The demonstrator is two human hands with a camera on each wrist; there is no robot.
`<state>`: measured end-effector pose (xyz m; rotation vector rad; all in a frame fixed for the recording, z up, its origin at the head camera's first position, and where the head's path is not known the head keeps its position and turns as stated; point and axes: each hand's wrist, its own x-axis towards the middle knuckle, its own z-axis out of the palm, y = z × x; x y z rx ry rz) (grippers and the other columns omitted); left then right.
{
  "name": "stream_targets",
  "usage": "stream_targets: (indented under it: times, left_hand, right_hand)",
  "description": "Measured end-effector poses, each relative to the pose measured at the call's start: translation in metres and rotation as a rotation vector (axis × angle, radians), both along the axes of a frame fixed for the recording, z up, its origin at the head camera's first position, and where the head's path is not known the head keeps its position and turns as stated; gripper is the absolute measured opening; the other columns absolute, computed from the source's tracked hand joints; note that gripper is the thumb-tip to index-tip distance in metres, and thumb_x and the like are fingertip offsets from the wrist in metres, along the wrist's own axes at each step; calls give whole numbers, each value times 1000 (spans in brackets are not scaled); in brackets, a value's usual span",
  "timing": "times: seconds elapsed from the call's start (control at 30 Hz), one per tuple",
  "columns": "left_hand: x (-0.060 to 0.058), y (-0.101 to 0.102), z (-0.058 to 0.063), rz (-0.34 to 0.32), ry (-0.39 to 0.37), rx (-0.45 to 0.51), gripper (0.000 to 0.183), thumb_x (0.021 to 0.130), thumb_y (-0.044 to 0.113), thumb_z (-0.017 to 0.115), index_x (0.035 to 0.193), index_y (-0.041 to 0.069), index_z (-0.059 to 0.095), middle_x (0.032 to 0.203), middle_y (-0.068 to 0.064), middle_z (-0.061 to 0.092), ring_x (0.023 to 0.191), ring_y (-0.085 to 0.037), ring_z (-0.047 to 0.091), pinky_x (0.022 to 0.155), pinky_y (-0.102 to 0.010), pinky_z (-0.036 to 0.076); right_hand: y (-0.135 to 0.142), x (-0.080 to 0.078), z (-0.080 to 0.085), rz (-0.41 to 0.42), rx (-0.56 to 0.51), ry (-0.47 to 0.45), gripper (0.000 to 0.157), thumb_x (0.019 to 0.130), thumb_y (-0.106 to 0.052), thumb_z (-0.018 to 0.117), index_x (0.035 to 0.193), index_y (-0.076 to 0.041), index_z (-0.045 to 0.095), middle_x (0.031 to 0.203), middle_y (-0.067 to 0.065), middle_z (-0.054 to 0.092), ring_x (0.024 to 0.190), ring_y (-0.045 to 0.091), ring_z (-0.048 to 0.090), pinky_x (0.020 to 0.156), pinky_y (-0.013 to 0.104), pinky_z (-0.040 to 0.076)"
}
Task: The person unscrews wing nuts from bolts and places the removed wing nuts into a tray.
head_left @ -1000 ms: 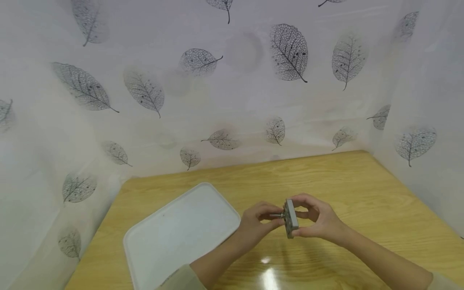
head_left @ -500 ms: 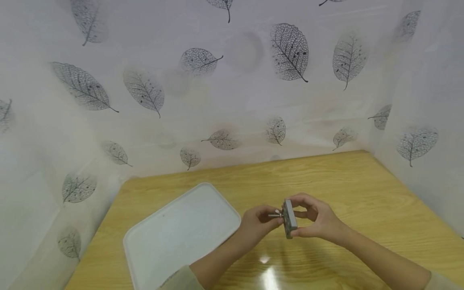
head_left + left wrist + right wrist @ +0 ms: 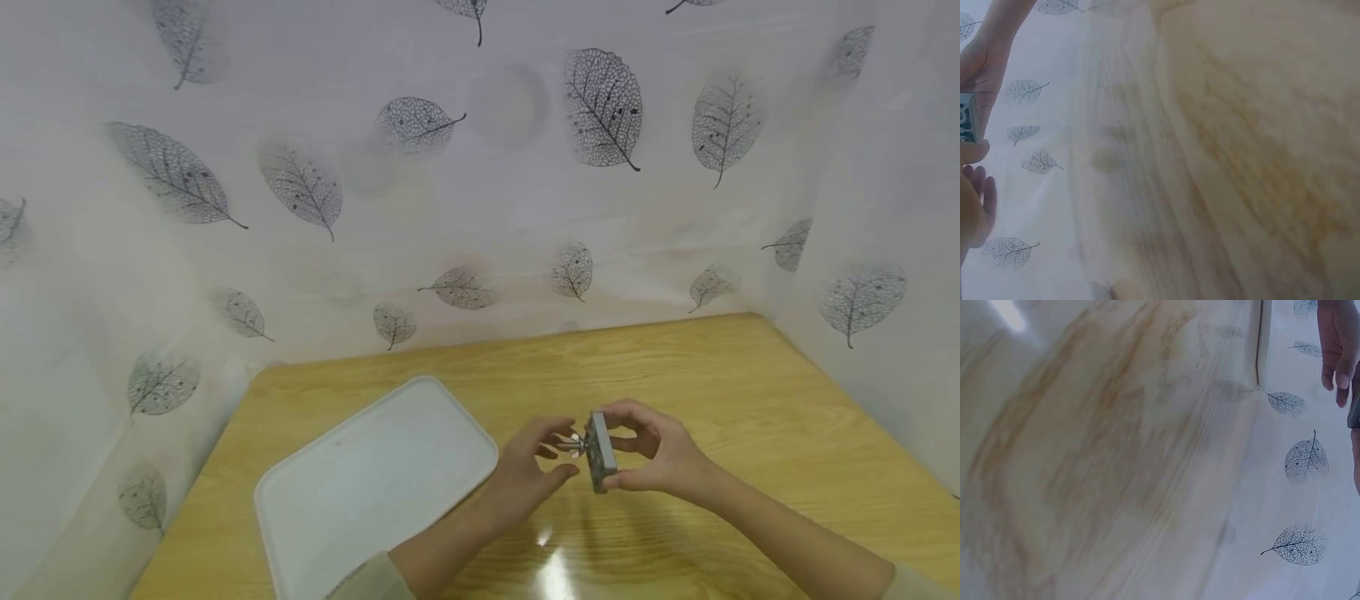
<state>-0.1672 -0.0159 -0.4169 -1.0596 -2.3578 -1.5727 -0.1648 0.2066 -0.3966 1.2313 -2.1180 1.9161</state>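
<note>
A grey rectangular metal block [image 3: 604,452] is held up above the table by my right hand [image 3: 663,454], thumb on its lower edge and fingers at its upper edge. From the block's left face sticks a threaded bolt carrying a silver wing nut [image 3: 576,445]. My left hand [image 3: 528,462] is around the wing nut, its thumb and fingers spread apart and not gripping it. The left wrist view catches only part of the block [image 3: 967,119], its face recessed. At the right edge of the right wrist view, a sliver of the block [image 3: 1355,414] shows near my left hand [image 3: 1340,344].
A white rounded tray [image 3: 375,492] lies on the left of the wood-grain table [image 3: 712,375], under my left forearm. Pale sheeting [image 3: 480,200] printed with leaves stands behind and along both sides of the table.
My left thumb and fingers have come apart from the wing nut, which now shows between them. Half a second ago they were closed on it. The right hand and block have barely moved.
</note>
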Motion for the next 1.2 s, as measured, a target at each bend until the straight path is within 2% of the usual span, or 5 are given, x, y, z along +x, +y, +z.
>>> stream_targets:
  times: [0.3,0.7,0.9,1.1,1.2]
  left_hand:
    - [-12,-3,-1,-134,489,-9,47,75,-3,75,117,-1,54,116,-9,54,104,-17,58,92,-18,50]
    - [-18,-1,-5,-80,573,-18,36,74,2,77,107,2,62,106,-4,60,100,-14,59,91,-15,48]
    - [-14,0,-6,-71,369,-11,31,78,0,73,107,5,62,101,-2,65,94,-11,62,84,-15,51]
    - [-6,3,0,-34,-311,43,19,89,23,65,107,14,65,106,5,66,92,-6,61,80,-22,53]
    - [-4,5,5,-13,-469,71,21,89,25,66,106,13,66,105,3,67,90,-8,62,77,-24,55]
  right_hand:
    - [-1,0,0,34,-22,9,63,66,19,74,121,15,43,123,6,52,115,12,55,93,33,52]
    - [1,1,0,7,5,-25,65,66,18,75,123,13,44,123,6,52,114,12,55,93,32,52]
    - [1,2,0,1,11,-4,64,66,17,75,122,13,44,123,4,53,114,10,55,93,31,52]
    - [0,1,-1,19,-14,27,63,67,19,73,123,14,44,122,4,54,114,10,56,93,29,52]
    - [0,1,-1,10,-16,31,63,67,19,73,123,13,44,122,4,54,113,10,56,92,28,52]
